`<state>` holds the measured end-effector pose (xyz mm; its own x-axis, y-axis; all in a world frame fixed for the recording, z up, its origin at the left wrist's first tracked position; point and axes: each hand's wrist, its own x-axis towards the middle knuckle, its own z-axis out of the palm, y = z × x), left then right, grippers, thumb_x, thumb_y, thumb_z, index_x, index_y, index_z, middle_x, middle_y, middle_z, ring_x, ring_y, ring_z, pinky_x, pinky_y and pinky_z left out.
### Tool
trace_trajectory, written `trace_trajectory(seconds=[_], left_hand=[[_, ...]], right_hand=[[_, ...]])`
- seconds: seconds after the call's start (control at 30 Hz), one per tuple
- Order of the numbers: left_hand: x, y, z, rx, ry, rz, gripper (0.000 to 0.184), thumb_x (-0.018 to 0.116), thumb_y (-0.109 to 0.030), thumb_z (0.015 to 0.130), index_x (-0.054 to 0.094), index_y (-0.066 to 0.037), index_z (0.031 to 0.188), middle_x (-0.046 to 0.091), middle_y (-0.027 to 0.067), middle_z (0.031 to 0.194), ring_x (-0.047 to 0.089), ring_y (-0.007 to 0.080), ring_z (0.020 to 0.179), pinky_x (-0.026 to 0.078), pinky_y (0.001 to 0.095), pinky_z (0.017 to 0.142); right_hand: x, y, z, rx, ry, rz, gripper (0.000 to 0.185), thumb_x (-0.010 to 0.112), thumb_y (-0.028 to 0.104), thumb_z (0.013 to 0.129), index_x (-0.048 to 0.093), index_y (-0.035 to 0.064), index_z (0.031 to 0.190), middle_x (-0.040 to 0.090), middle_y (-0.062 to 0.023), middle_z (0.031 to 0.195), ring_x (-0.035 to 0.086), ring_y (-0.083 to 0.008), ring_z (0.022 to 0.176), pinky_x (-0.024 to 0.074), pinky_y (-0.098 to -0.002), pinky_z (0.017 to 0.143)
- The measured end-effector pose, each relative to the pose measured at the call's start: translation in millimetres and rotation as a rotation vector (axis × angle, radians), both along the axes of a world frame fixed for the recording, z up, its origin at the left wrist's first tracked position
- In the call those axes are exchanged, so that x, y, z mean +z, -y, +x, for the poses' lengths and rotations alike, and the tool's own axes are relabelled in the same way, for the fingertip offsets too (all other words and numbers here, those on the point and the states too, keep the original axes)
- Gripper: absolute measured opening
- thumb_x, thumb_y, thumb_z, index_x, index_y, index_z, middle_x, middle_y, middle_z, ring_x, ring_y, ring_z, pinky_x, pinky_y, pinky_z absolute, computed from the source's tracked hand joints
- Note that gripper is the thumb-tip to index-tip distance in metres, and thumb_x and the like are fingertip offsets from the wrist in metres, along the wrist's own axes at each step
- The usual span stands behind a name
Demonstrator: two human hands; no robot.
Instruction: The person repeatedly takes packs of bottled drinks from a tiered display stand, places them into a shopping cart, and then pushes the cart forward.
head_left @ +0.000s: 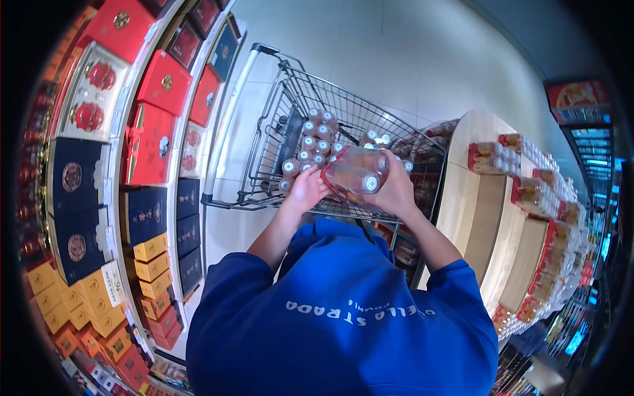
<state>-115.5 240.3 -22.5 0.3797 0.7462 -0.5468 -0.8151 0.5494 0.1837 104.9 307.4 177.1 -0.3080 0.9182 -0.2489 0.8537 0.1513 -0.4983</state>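
A clear bottle pack (pixel 356 173) with a red edge is held in front of my body, over the near side of a wire shopping cart (pixel 264 142). My right hand (pixel 396 190) grips the pack from its right side. At the pack's left edge is my left hand (pixel 310 189), its fingers apart, touching or very near the red edge. Several white-capped bottles (pixel 317 142) stand in the cart beyond my hands. The underside of the pack and part of the cart's contents are hidden.
Shelves on the left hold red gift boxes (pixel 155 145), dark blue boxes (pixel 78 178) and yellow boxes (pixel 152 257). On the right, a tiered wooden display (pixel 475 218) bears bottle packs (pixel 494 158). The cart's handle (pixel 231 125) is on its left side.
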Motion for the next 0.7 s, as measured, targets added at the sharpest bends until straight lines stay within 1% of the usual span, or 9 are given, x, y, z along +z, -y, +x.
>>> trace_trajectory(seconds=[0.07, 0.13, 0.23, 0.27, 0.33, 0.37, 0.5, 0.6, 0.7], left_hand=[[3, 13, -18, 0.127, -0.267, -0.026, 0.060, 0.045, -0.046, 0.106, 0.050, -0.002, 0.146, 0.061, 0.0157, 0.143, 0.056, 0.0295, 0.134, 0.039, 0.0441, 0.115], [7, 35, -42, 0.239, -0.500, 0.068, 0.054, 0.046, -0.040, 0.107, 0.052, -0.001, 0.143, 0.066, 0.0157, 0.135, 0.062, 0.0272, 0.127, 0.043, 0.0407, 0.110], [23, 67, -63, 0.461, -1.027, 0.025, 0.034, 0.052, -0.022, 0.106, 0.060, 0.001, 0.131, 0.070, 0.0148, 0.122, 0.067, 0.0204, 0.115, 0.049, 0.0326, 0.100], [27, 81, -69, 0.597, -1.048, 0.022, 0.026, 0.063, -0.015, 0.101, 0.066, 0.002, 0.120, 0.072, 0.0082, 0.112, 0.067, 0.0145, 0.105, 0.050, 0.0260, 0.092], [34, 112, -79, 0.713, -1.104, -0.044, 0.025, 0.061, -0.015, 0.101, 0.066, 0.003, 0.118, 0.072, 0.0083, 0.109, 0.067, 0.0152, 0.103, 0.051, 0.0278, 0.092], [36, 129, -82, 0.746, -1.156, -0.110, 0.025, 0.060, -0.014, 0.101, 0.067, 0.003, 0.118, 0.072, 0.0087, 0.108, 0.067, 0.0157, 0.103, 0.051, 0.0283, 0.092], [40, 188, -79, 0.838, -1.280, -0.311, 0.024, 0.055, -0.014, 0.103, 0.068, 0.002, 0.116, 0.072, 0.0095, 0.105, 0.068, 0.0177, 0.100, 0.052, 0.0312, 0.091], [35, 219, -72, 0.885, -1.260, -0.428, 0.025, 0.053, -0.015, 0.104, 0.068, 0.001, 0.116, 0.072, 0.0094, 0.105, 0.068, 0.0183, 0.101, 0.053, 0.0335, 0.091], [33, 221, -75, 0.913, -1.251, -0.482, 0.025, 0.053, -0.017, 0.105, 0.068, 0.000, 0.116, 0.072, 0.0090, 0.107, 0.068, 0.0181, 0.102, 0.053, 0.0345, 0.091]], right_hand=[[-18, -28, -20, 0.103, 0.020, 0.056, 0.114, 0.095, 0.029, 0.052, 0.040, 0.0077, 0.149, 0.059, -0.0230, 0.131, 0.060, -0.0404, 0.122, 0.0512, -0.0480, 0.102], [-35, -51, -44, 0.203, 0.076, 0.102, 0.112, 0.095, 0.030, 0.053, 0.041, 0.0102, 0.148, 0.061, -0.0236, 0.123, 0.061, -0.0424, 0.116, 0.0525, -0.0483, 0.098], [-64, -80, -78, 0.345, 0.194, 0.093, 0.111, 0.095, 0.032, 0.055, 0.040, 0.0143, 0.150, 0.060, -0.0241, 0.120, 0.060, -0.0434, 0.116, 0.0516, -0.0519, 0.098], [-81, -87, -88, 0.377, 0.234, 0.106, 0.110, 0.094, 0.033, 0.057, 0.039, 0.0153, 0.151, 0.060, -0.0242, 0.121, 0.059, -0.0435, 0.117, 0.0508, -0.0536, 0.098], [-111, -101, -109, 0.427, 0.306, 0.135, 0.109, 0.093, 0.033, 0.061, 0.036, 0.0173, 0.153, 0.059, -0.0243, 0.122, 0.058, -0.0436, 0.120, 0.0493, -0.0568, 0.099], [-121, -109, -120, 0.443, 0.349, 0.044, 0.107, 0.090, 0.033, 0.066, 0.033, 0.0188, 0.155, 0.057, -0.0241, 0.128, 0.055, -0.0431, 0.127, 0.0465, -0.0606, 0.103], [-160, -119, -160, 0.475, 0.432, -0.064, 0.109, 0.088, 0.031, 0.067, 0.029, 0.0254, 0.159, 0.051, -0.0242, 0.141, 0.051, -0.0420, 0.135, 0.0444, -0.0591, 0.109], [-205, -119, -174, 0.545, 0.501, -0.120, 0.112, 0.087, 0.032, 0.068, 0.026, 0.0270, 0.162, 0.052, -0.0245, 0.140, 0.051, -0.0426, 0.134, 0.0448, -0.0572, 0.109], [-220, -120, -183, 0.615, 0.377, -0.066, 0.110, 0.084, 0.034, 0.069, 0.027, 0.0262, 0.163, 0.054, -0.0262, 0.136, 0.051, -0.0448, 0.132, 0.0400, -0.0539, 0.112]])
